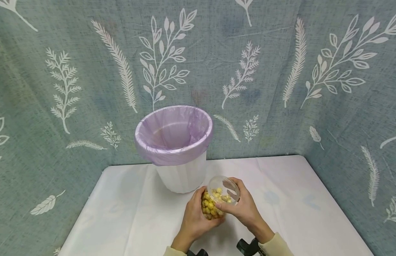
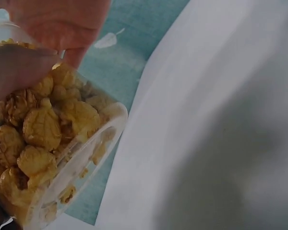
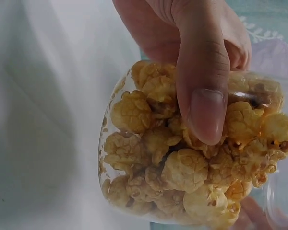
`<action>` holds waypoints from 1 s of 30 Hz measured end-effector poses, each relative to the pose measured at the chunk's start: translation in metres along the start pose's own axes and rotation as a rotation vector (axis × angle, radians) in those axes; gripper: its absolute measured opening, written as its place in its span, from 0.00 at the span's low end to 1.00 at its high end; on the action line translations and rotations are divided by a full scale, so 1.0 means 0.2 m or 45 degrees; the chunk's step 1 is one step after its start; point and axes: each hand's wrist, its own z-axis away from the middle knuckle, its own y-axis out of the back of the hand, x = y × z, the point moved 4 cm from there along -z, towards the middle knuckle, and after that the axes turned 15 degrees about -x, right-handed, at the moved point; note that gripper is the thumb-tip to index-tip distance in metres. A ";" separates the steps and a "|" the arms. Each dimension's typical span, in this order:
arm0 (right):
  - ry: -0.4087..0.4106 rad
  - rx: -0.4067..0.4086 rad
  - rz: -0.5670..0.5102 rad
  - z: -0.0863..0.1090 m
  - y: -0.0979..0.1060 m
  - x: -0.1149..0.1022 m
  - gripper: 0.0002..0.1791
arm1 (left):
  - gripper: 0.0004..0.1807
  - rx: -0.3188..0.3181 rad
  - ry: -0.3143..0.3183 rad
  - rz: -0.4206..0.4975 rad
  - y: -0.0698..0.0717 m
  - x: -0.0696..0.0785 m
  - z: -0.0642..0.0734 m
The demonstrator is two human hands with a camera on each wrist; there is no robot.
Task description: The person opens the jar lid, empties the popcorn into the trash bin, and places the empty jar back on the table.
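My left hand [image 1: 195,215] grips a clear plastic jar of yellow popcorn [image 1: 210,209], tilted just in front of the bin. The left thumb [image 3: 206,105] lies across the jar's side in the right wrist view. At the jar's mouth, my right hand [image 1: 246,206] holds a clear, round, lid-like plastic piece [image 1: 214,182] by its rim. Some popcorn shows through that piece. In the left wrist view the jar's base [image 2: 116,117] points down and to the right, with popcorn [image 2: 41,127] packed against the wall.
A white bin [image 1: 182,177] lined with a purple bag [image 1: 175,158] stands behind the hands, toward the back left of the table. White cloth covers the table [image 1: 281,188]. Green leaf-patterned fabric [image 1: 265,124] hangs around the back and sides.
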 end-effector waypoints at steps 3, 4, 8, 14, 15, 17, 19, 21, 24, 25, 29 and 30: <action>0.016 -0.012 -0.004 0.00 0.01 0.00 0.45 | 0.55 0.021 -0.033 -0.031 0.01 0.01 0.00; 0.024 -0.018 -0.007 0.00 0.01 0.00 0.45 | 0.54 0.025 -0.040 -0.036 0.01 0.01 0.00; 0.049 -0.035 -0.017 0.00 0.02 0.00 0.44 | 0.53 0.031 -0.063 -0.039 0.01 0.01 0.00; 0.078 -0.065 -0.015 0.00 0.02 -0.01 0.43 | 0.52 0.035 -0.120 -0.037 0.01 0.01 0.00; 0.085 -0.074 -0.013 0.00 0.02 -0.01 0.43 | 0.51 0.031 -0.129 -0.021 0.01 0.01 0.00; 0.098 -0.091 -0.025 0.01 0.02 -0.01 0.43 | 0.51 0.016 -0.143 0.025 0.02 0.01 0.00; 0.112 -0.112 -0.031 0.01 0.02 -0.01 0.43 | 0.51 0.004 -0.151 0.071 0.02 0.00 0.00; 0.124 -0.132 -0.047 0.00 0.02 -0.02 0.44 | 0.51 -0.004 -0.165 0.091 0.02 0.00 0.00; 0.141 -0.160 -0.076 0.00 0.02 -0.02 0.46 | 0.50 -0.029 -0.182 0.113 0.03 0.01 -0.01; 0.146 -0.163 -0.089 0.00 0.02 -0.03 0.47 | 0.50 -0.037 -0.190 0.117 0.03 0.01 -0.01; 0.171 -0.186 -0.152 0.01 0.02 -0.04 0.49 | 0.50 -0.079 -0.224 0.165 0.04 0.03 -0.01; 0.177 -0.189 -0.162 0.01 0.02 -0.05 0.49 | 0.50 -0.086 -0.237 0.178 0.05 0.03 -0.01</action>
